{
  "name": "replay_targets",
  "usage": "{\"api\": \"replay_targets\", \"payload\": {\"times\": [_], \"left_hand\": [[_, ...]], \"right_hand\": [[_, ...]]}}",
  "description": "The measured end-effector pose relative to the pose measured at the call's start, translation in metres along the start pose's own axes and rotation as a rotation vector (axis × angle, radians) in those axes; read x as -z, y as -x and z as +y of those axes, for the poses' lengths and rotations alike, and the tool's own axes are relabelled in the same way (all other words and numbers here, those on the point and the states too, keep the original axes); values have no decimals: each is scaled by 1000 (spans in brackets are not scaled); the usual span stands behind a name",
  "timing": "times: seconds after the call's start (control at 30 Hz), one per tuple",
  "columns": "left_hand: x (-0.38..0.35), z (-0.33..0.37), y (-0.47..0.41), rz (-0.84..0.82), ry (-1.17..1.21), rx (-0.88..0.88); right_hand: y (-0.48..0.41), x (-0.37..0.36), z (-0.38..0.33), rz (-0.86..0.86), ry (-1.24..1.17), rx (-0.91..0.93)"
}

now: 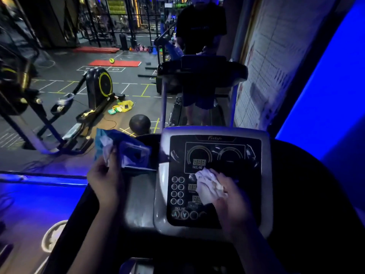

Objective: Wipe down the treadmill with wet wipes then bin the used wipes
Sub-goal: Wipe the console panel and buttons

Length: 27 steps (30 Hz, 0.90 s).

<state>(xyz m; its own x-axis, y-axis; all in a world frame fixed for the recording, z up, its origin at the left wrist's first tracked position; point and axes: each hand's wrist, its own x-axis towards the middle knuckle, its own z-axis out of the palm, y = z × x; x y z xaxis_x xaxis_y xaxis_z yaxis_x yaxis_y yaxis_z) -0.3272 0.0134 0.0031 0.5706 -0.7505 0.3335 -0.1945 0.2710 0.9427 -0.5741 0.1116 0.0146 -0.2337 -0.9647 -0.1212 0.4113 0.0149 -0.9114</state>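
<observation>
Dim gym, treadmill console (215,151) under right hand (235,204) clutching crumpled wipe (209,186); left hand (104,178) pinching white sheet (106,147) from blue pack (134,153).

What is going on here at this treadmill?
A person is wiping the treadmill console with a crumpled white wipe, which the right hand holds against the middle of the control panel. The left hand holds a blue wipe pack just left of the console, with a second wipe against it. Another person stands on the next treadmill ahead.
</observation>
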Motion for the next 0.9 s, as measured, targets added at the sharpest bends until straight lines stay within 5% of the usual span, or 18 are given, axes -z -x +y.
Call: {"api": "replay_targets", "payload": {"times": [0.27, 0.6, 0.77, 0.9], "left_hand": [[9, -48, -12, -197, -161, -239], [45, -83, -47, -417, -565, -420], [57, -103, -49, -486, -625, -436], [64, -114, -49, -588, -676, -565]], "right_hand": [[1, -5, 38, 194, 33, 130], [-3, -23, 34, 242, 290, 139], [-21, -46, 28, 188, 549, 378], [-57, -62, 25, 168, 931, 840]]}}
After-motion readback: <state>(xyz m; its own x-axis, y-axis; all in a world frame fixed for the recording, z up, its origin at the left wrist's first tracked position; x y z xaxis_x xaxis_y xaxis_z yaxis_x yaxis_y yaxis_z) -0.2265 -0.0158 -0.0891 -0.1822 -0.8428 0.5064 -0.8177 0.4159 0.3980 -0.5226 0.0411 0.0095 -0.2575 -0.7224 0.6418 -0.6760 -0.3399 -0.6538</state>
